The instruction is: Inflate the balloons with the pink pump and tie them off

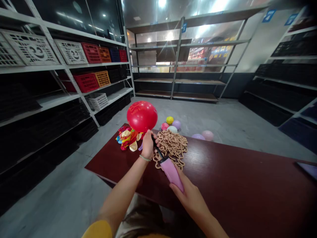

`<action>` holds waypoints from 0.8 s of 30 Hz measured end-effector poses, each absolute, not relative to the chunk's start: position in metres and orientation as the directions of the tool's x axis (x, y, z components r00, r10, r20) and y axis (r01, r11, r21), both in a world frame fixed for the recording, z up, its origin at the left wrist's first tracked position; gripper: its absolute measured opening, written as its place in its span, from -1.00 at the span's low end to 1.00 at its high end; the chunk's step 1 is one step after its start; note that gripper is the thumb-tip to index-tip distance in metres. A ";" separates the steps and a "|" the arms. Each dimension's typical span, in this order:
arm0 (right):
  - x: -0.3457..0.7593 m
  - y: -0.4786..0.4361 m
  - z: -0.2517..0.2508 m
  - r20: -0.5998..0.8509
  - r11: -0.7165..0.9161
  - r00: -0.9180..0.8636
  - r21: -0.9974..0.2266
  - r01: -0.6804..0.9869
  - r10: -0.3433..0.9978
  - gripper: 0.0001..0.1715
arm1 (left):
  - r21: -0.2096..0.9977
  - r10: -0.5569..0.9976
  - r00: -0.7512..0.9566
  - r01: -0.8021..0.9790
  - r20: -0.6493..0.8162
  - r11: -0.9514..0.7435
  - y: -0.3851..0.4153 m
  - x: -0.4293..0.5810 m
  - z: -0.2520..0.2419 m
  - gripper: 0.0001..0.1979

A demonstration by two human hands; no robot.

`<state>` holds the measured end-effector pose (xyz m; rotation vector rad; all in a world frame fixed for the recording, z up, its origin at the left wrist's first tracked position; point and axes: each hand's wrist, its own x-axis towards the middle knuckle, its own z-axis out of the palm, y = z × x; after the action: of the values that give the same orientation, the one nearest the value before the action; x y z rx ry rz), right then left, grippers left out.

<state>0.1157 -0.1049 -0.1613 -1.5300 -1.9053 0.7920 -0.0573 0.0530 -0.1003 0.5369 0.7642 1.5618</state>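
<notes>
Balloons (pixel 126 137), limp and wrinkled, are lying heaped by the far left corner of the worktop (pixel 223 172). Above that corner the red balloon (pixel 142 116) is bulging, glossy and rounded; I'm judging it light, slippery and easily burst, best held by its neck. My left hand (pixel 148 145) is gripping there, around the black end of the pump (pixel 170 173), its fingers hiding the joint. Tan, ropy strands (pixel 174 143) are sprawling near the far edge. My right hand (pixel 188 188) is wrapping the pump's smooth pink barrel, probably stiff, light plastic.
</notes>
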 end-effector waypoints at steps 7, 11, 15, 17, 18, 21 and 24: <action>0.151 -0.135 -0.172 0.074 0.177 -0.183 -0.743 0.645 0.980 -0.28 | 0.738 0.985 -0.173 -0.667 -0.021 -0.102 0.079 -0.070 -0.082 -0.71; 0.144 -0.124 -0.167 0.034 0.131 -0.157 -0.737 0.663 0.987 -0.29 | 0.708 0.984 -0.177 -0.698 -0.023 -0.109 0.070 -0.061 -0.092 -0.70; 0.122 -0.100 -0.156 0.030 0.115 -0.143 -0.764 0.635 0.989 -0.28 | 0.715 0.991 -0.129 -0.695 -0.019 -0.077 0.050 -0.044 -0.110 -0.67; 0.112 -0.089 -0.151 0.024 0.108 -0.143 -0.783 0.612 0.989 -0.27 | 0.724 0.993 -0.113 -0.688 -0.035 -0.053 0.042 -0.038 -0.118 -0.67; 0.108 -0.085 -0.149 0.016 0.102 -0.147 -0.792 0.601 0.989 -0.27 | 0.727 0.992 -0.113 -0.686 -0.050 -0.042 0.040 -0.037 -0.120 -0.68; 0.103 -0.083 -0.150 0.003 0.102 -0.171 -0.815 0.571 0.985 -0.24 | 0.732 0.993 -0.092 -0.681 -0.072 -0.010 0.040 -0.042 -0.122 -0.68; 0.112 -0.095 -0.156 0.006 0.122 -0.206 -0.821 0.558 0.979 -0.22 | 0.728 0.996 -0.077 -0.685 -0.053 -0.014 0.050 -0.053 -0.115 -0.68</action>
<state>0.1119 -0.0950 -0.1565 -1.4850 -1.8349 0.9527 -0.0535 0.0496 -0.1147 0.5768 0.7055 1.5241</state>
